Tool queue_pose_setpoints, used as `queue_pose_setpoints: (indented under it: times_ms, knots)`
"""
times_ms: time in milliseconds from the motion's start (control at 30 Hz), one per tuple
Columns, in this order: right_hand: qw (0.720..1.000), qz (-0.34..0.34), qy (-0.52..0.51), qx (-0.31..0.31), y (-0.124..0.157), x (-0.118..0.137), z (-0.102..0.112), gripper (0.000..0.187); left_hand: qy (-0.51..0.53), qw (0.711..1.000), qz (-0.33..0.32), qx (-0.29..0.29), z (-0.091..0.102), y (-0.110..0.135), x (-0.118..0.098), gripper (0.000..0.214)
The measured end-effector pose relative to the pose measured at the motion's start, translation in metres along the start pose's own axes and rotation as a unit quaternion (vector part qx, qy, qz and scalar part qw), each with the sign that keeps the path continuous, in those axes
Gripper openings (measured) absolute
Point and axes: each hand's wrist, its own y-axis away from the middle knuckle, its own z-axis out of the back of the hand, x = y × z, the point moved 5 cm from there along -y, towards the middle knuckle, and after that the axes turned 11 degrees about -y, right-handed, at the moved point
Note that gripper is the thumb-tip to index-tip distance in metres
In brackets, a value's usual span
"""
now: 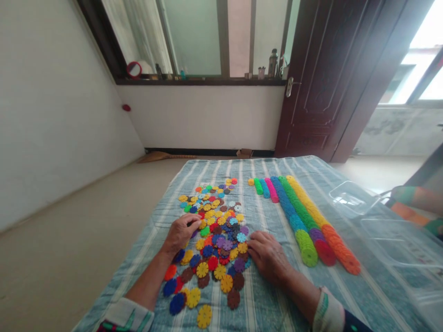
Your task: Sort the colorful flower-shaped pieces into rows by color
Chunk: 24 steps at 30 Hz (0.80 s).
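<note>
I've got my left hand nearly pinched, right hand loosely curled; can't tell if either holds discs. They look light, stiffish, so I'd grab them edgewise.

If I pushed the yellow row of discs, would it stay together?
Probably not: the yellow row of discs looks like loose, overlapping pieces, so a push would likely spread or bunch them. Each looks thin, so is probably light. Lying nearly flat on the cloth, they seem likelier to slide than roll.
</note>
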Motion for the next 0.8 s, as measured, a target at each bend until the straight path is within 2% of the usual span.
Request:
queue_pose_setpoints:
  times_ms: [267,500,667,800]
  knots:
    - [1.000,-0.020,0.013,-0.013,-0.002,-0.003,-0.006,0.012,0.009,0.997,0.059,0.039,0.002,-0.008,0.006,0.033]
    - [0.999,-0.025,0.012,-0.019,-0.004,-0.002,-0.008,0.011,-0.020,0.986,0.128,0.109,0.008,-0.023,0.001,0.037]
    - [0.998,-0.034,-0.036,-0.031,-0.004,-0.002,-0.007,0.008,-0.050,0.991,0.064,0.108,0.006,-0.039,-0.029,0.029]
    - [0.997,-0.038,-0.031,-0.051,-0.004,-0.001,-0.010,0.012,-0.073,0.990,-0.003,0.118,-0.021,-0.065,-0.064,0.028]
